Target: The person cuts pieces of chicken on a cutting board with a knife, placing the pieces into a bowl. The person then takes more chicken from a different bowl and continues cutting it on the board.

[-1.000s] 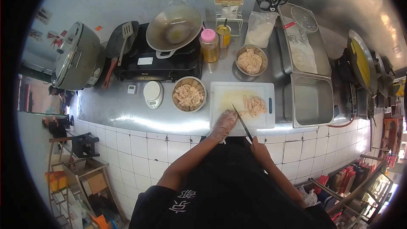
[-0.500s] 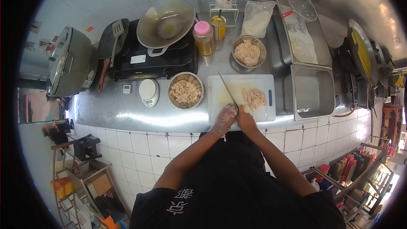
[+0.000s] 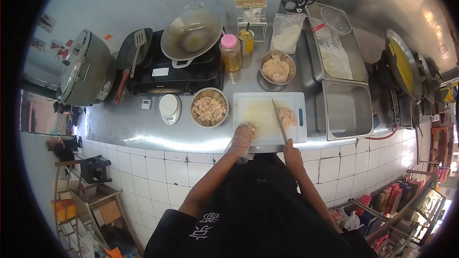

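Observation:
My right hand (image 3: 292,155) grips the handle of a long knife (image 3: 278,119), its blade pointing away from me over the right part of a white cutting board (image 3: 260,100). Beside the blade, on its right, lies a small pile of chopped pale meat (image 3: 287,117). In a clear plastic glove, my left hand (image 3: 242,138) is closed on pieces of meat (image 3: 254,131) at the board's left front. To the left stands a steel bowl of cut meat (image 3: 209,108); behind the board, another steel bowl holds larger pieces of meat (image 3: 278,69).
Left of the near bowl are a white kitchen scale (image 3: 170,110) and a small timer (image 3: 146,104). A wok (image 3: 191,38) sits on a black gas stove (image 3: 167,83). A pink-lidded jar (image 3: 231,55) stands beside it. Steel trays (image 3: 348,114) border the board's right side.
My hands have moved apart. The left has gone left with meat in it; the right has moved right with the knife. The pile on the board looks smaller, and the view has shifted slightly.

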Demonstrator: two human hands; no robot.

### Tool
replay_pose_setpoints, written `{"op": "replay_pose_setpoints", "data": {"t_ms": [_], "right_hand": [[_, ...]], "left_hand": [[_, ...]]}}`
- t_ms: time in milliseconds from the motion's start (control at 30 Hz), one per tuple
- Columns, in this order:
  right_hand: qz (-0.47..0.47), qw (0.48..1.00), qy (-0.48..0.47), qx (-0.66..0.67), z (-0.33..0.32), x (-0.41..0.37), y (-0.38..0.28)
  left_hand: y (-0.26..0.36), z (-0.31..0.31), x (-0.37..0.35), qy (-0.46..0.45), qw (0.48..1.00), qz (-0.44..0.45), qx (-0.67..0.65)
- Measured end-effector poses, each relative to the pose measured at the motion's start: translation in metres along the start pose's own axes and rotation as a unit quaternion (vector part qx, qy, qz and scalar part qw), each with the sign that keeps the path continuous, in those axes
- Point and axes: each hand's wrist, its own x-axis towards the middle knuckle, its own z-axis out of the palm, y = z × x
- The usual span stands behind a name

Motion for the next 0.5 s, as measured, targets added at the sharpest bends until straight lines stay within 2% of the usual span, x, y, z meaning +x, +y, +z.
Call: {"op": "replay_pose_setpoints", "data": {"t_ms": [67, 167, 267, 367, 467, 500], "right_hand": [[-0.011, 1.000, 0.006, 0.016, -0.006, -0.003, -0.007], [-0.032, 0.998, 0.012, 0.046, -0.014, -0.002, -0.017], [-0.055, 0.996, 0.005, 0.072, -0.012, -0.010, -0.025], [-0.065, 0.995, -0.021, 0.072, 0.009, -0.010, -0.018], [-0.045, 0.998, -0.037, 0.038, 0.020, -0.006, -0.008], [-0.035, 0.998, -0.042, 0.023, 0.022, -0.007, -0.007]], "left_hand": [[0.019, -0.010, 0.001, 0.007, 0.978, -0.084, -0.193], [0.024, -0.003, 0.009, -0.008, 0.966, -0.132, -0.222], [0.041, 0.008, 0.017, 0.038, 0.966, -0.183, -0.176], [0.021, 0.032, 0.021, 0.050, 0.957, -0.187, -0.215], [0.028, -0.001, 0.017, 0.034, 0.970, -0.179, -0.159], [0.019, -0.007, 0.013, 0.053, 0.975, -0.158, -0.148]]}}
